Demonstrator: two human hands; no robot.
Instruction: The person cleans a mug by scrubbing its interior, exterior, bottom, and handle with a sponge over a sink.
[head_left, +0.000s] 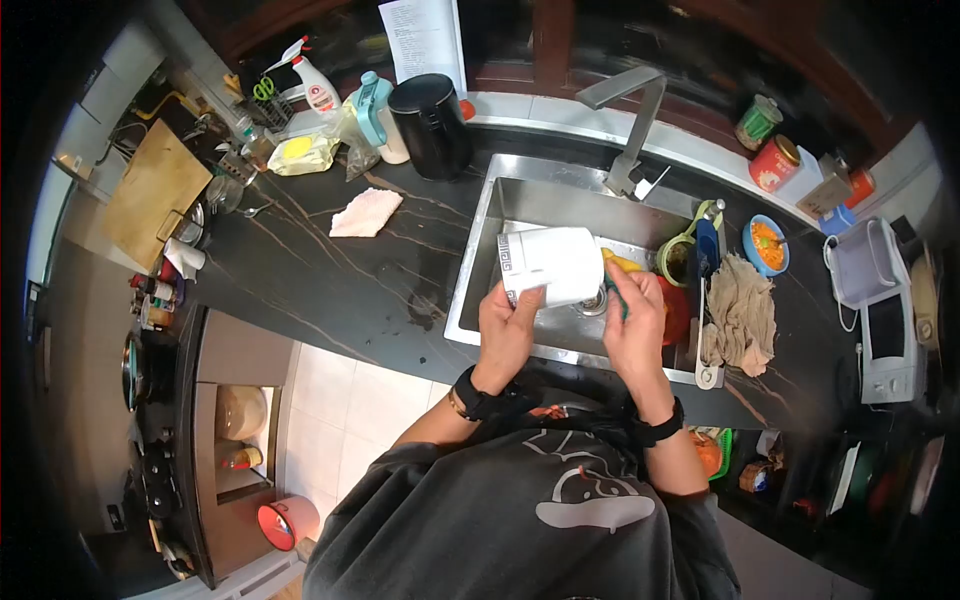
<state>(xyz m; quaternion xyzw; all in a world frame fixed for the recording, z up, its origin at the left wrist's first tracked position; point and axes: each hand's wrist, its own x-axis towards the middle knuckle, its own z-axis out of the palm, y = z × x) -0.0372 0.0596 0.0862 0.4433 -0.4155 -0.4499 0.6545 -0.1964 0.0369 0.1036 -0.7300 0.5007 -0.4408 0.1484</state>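
Observation:
Above the metal sink [487, 215], a white cup [560, 262] with a dark patterned band at its rim is held tilted on its side. My left hand [508, 335] is closed round the banded end of the cup. At the cup's other end, my right hand [636, 320] pinches a green and yellow sponge [620, 265] against or close to the base; the exact contact is partly hidden by the fingers. Beyond my right hand lie a red item [676, 308] and a green-rimmed bowl [679, 258] at the sink's right side.
The faucet [635, 130] rises behind the sink. A crumpled cloth [742, 312] and a blue bowl of orange food [766, 245] sit on the right. On the left counter are a pink cloth [366, 213], a black canister [430, 125] and a wipes pack [304, 154].

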